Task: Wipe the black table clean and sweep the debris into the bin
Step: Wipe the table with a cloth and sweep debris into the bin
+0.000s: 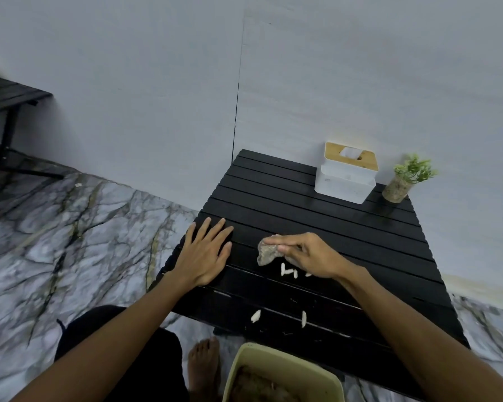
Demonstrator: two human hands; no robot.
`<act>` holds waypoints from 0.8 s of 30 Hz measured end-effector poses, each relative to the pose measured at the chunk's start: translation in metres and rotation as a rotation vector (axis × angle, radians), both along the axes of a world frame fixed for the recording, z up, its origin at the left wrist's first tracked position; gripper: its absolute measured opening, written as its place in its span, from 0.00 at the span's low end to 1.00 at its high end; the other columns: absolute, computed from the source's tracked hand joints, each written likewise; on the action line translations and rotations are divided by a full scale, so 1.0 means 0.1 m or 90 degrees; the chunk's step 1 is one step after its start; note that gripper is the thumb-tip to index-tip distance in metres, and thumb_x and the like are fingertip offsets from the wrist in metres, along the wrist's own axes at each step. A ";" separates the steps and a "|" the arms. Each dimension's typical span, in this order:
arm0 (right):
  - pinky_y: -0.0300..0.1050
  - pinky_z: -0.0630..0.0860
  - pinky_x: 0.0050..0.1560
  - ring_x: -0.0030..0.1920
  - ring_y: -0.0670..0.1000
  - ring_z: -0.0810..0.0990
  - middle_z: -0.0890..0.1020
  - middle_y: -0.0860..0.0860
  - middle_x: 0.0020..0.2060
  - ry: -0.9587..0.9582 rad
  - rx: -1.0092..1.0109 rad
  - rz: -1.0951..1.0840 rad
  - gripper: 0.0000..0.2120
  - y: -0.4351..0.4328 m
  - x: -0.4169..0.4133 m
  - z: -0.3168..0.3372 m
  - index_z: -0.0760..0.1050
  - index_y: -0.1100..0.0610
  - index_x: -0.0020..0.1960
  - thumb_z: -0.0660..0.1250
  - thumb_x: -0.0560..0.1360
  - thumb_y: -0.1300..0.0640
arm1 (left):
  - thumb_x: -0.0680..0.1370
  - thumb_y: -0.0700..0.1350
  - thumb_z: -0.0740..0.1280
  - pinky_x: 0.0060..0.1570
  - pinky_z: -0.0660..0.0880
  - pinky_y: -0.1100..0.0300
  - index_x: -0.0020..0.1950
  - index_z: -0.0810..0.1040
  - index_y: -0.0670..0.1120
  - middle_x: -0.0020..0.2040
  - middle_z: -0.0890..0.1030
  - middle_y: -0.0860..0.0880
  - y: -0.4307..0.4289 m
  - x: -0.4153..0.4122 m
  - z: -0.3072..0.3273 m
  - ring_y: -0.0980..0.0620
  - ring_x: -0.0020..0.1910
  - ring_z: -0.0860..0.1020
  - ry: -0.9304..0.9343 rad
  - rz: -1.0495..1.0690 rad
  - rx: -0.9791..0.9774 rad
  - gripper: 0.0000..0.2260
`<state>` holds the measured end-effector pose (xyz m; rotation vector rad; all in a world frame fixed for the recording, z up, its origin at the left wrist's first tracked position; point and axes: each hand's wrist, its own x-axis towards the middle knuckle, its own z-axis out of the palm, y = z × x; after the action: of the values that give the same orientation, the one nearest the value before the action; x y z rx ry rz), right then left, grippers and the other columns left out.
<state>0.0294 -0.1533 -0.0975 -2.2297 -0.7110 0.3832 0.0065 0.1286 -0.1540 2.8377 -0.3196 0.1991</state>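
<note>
- Black slatted table [317, 216] stands against a pale wall, with both hands resting on its near half
- Left hand [204, 253] lies flat by the table's left edge, its fingers [215, 230] straight, spread and holding nothing
- Right hand [308, 256] is curled, its fingers [276, 242] pinching a crumpled grey cloth [266, 253] that touches the slats
- Small white debris pieces [288, 271] lie just below the right fingers, beside the lower edge of the cloth; one is partly hidden under the hand
- Two more white bits [255, 316] lie well nearer the person than either set of fingers, close to the table's front edge
- Pale green bin [233, 372] sits on the floor under that front edge, below the right forearm, with brownish contents inside
- White tissue box [343, 181] with a wooden lid stands far beyond the right fingers, at the wall side of the table
- Little potted plant [401, 184] stands just right of the box, at the far corner
- Marble-patterned floor [70, 227] spreads to the left of the left fingers
- A bare foot [204, 364] rests on it beside the bin
</note>
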 end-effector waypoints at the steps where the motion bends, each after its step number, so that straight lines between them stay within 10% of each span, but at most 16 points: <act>1: 0.56 0.79 0.61 0.60 0.57 0.82 0.84 0.53 0.61 0.000 0.008 -0.047 0.15 -0.06 0.02 0.08 0.77 0.42 0.68 0.61 0.84 0.52 | 0.80 0.60 0.41 0.75 0.42 0.46 0.77 0.61 0.54 0.79 0.57 0.53 -0.01 0.00 0.00 0.48 0.79 0.50 0.000 -0.004 -0.002 0.28; 3: 0.44 0.83 0.50 0.46 0.49 0.83 0.85 0.45 0.55 -0.021 0.036 -0.160 0.14 -0.20 0.12 0.21 0.78 0.40 0.65 0.62 0.83 0.53 | 0.80 0.61 0.40 0.75 0.41 0.46 0.77 0.60 0.54 0.79 0.57 0.53 -0.03 0.00 0.00 0.48 0.79 0.50 0.003 -0.008 -0.004 0.29; 6: 0.23 0.70 0.48 0.53 0.41 0.80 0.83 0.45 0.59 -0.067 0.041 -0.270 0.15 -0.37 0.32 0.22 0.78 0.47 0.68 0.62 0.83 0.55 | 0.80 0.61 0.40 0.75 0.42 0.45 0.77 0.60 0.54 0.79 0.58 0.53 -0.06 0.01 -0.01 0.48 0.79 0.50 0.004 -0.011 -0.001 0.28; 12: 0.58 0.55 0.78 0.81 0.55 0.50 0.58 0.48 0.80 -0.062 -0.194 -0.244 0.26 -0.42 0.41 -0.36 0.59 0.44 0.80 0.58 0.83 0.43 | 0.79 0.61 0.39 0.75 0.41 0.46 0.77 0.59 0.55 0.79 0.56 0.54 -0.08 0.02 -0.01 0.49 0.79 0.49 0.012 -0.008 0.005 0.29; 24: 0.34 0.61 0.74 0.72 0.36 0.65 0.75 0.44 0.69 -0.126 0.042 -0.068 0.17 0.02 -0.15 -0.26 0.74 0.55 0.71 0.61 0.84 0.59 | 0.79 0.62 0.39 0.75 0.42 0.48 0.78 0.58 0.55 0.80 0.55 0.54 -0.07 0.02 -0.03 0.50 0.79 0.49 0.022 -0.010 -0.004 0.30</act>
<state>0.0140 -0.1514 -0.1236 -2.2510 -0.6935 0.0856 0.0082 0.1218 -0.1572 2.8287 -0.3325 0.1470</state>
